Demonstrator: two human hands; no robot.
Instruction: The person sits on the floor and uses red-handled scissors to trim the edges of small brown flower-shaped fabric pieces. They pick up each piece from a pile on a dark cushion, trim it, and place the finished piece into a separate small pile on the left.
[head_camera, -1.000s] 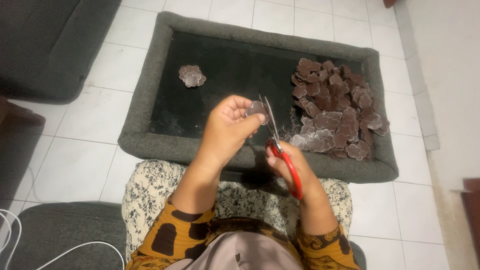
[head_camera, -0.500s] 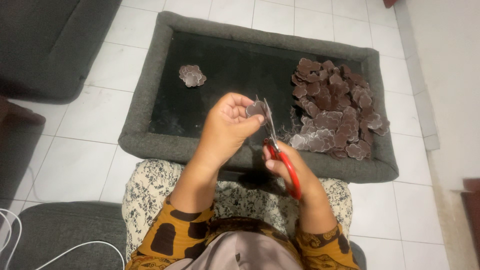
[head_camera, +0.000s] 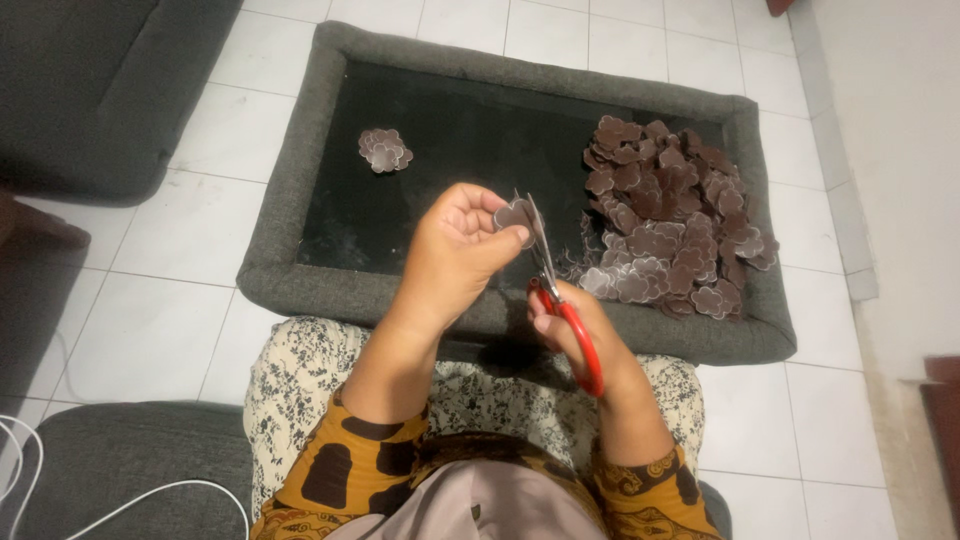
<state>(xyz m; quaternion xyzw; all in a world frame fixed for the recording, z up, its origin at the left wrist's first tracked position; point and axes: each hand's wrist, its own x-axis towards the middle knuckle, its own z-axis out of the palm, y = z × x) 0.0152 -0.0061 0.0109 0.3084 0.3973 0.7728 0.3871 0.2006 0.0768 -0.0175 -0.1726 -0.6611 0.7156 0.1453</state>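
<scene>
Head view shows our left hand (head_camera: 455, 250) pinched shut on a small brown flower-shaped piece (head_camera: 514, 214), which is held in the air above the near rim of the grey padded tray (head_camera: 330, 285). Our right hand (head_camera: 572, 335) is closed through the red handles of the scissors (head_camera: 560, 305) and sits just below and to the right of the piece. The scissors' long axis runs from the handles at lower right up and slightly left to the blade tips, which meet the right edge of the piece. The blades appear nearly together, with the piece's edge between or against them; we cannot tell exactly which. The piece thus lies up and to the left of our right hand and directly at the fingertips of our left, so the left hand is the nearer one. A heap of brown cut pieces (head_camera: 665, 215) lies in the right part of the tray, and a small stack of pieces (head_camera: 384, 150) lies well apart at upper left. The tray rests on the white tiled floor (head_camera: 160, 290).
</scene>
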